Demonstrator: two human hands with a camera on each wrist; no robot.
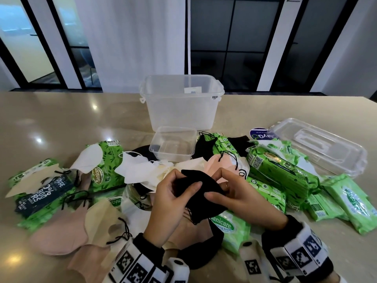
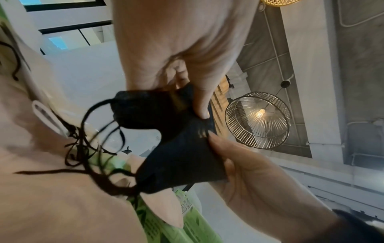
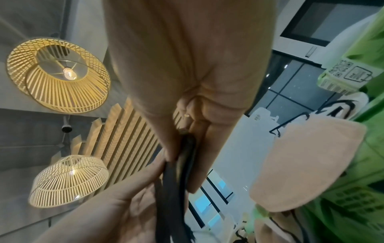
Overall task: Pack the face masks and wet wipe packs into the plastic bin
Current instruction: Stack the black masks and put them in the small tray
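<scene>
Both hands hold one black face mask (image 1: pixel 199 198) low over the pile, in front of me. My left hand (image 1: pixel 183 183) pinches its left side, and my right hand (image 1: pixel 217 185) pinches its right edge. The left wrist view shows the mask (image 2: pixel 176 148) with its ear loops dangling, gripped by my left hand (image 2: pixel 193 98). The mask (image 3: pixel 174 189) appears edge-on in the right wrist view. The clear plastic bin (image 1: pixel 179 115) stands open at the back centre, with only a label visible inside. White, pink and beige masks (image 1: pixel 142 170) and green wet wipe packs (image 1: pixel 281 170) lie scattered around.
A small clear tub (image 1: pixel 173 147) sits just in front of the bin. The bin's clear lid (image 1: pixel 318 148) lies at the right. More wipe packs (image 1: pixel 346 201) reach toward the table's right side. A dark printed pack (image 1: pixel 42 193) lies at the left. Bare tabletop (image 1: pixel 71 119) lies at the back left.
</scene>
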